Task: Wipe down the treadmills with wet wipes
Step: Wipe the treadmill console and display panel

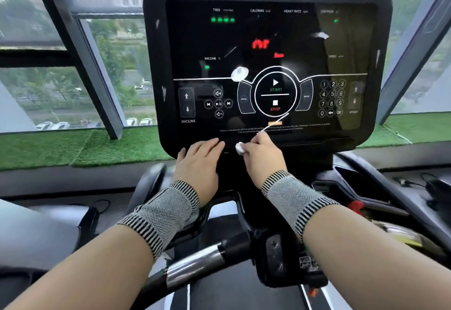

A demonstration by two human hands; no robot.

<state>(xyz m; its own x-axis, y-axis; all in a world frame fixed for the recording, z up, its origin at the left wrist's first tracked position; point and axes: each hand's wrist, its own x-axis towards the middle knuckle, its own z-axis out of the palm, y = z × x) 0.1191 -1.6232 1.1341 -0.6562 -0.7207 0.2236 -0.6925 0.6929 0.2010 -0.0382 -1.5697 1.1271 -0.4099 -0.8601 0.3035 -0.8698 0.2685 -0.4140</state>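
A black treadmill console (268,48) with a lit touch panel fills the upper middle of the head view. My right hand (261,156) is at the console's lower edge, fingers curled round a small white wad, apparently a wet wipe (240,148), which sticks out on the hand's left side. Just left of it, my left hand (199,160) lies flat with straight fingers touching the same lower edge. Both wrists wear grey knitted bands.
Below the hands run the curved handlebar with a chrome grip (195,265) and a small button pad (274,253). A strip of green artificial turf (85,146) lies behind the console under slanted window frames (97,78). Cables and a dark tray (415,187) sit at the right.
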